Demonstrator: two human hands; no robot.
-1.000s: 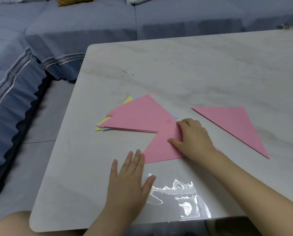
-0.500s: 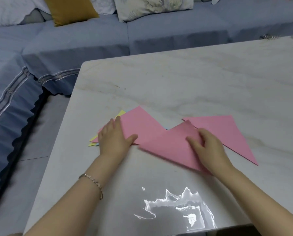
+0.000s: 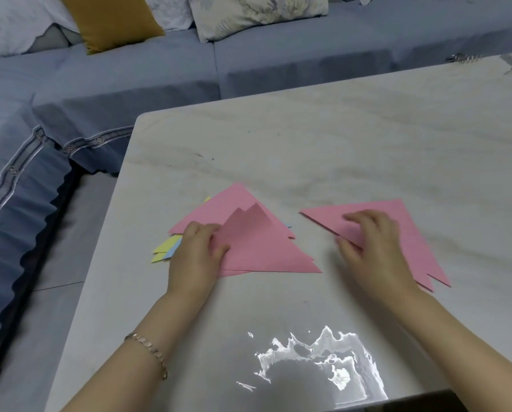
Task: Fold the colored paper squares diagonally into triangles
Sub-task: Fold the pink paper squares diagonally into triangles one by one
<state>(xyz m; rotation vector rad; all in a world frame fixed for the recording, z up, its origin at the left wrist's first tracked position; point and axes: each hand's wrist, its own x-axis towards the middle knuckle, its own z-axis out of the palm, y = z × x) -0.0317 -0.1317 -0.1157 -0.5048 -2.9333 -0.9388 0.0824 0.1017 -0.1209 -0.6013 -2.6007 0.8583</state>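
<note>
A stack of paper squares [image 3: 219,209], pink on top with yellow and blue corners poking out at the left, lies on the marble table [image 3: 338,138]. My left hand [image 3: 195,257] pinches the left edge of a pink sheet [image 3: 263,251] that lies partly over the stack, one corner raised and curling. To the right lie folded pink triangles [image 3: 412,230], one on the other with edges slightly offset. My right hand [image 3: 370,248] rests on them with fingers spread; it is blurred.
A blue-grey sofa [image 3: 278,69] with a mustard cushion [image 3: 109,22] and pale cushions wraps round the table's far and left sides. Small metallic items [image 3: 462,58] lie at the table's far right edge. Lamp glare [image 3: 317,358] shines on the near table surface.
My right hand slid the folded pink triangle to the right onto the other triangle. My left hand, which lay on the stack, now pinches a pink sheet with its corner raised.
</note>
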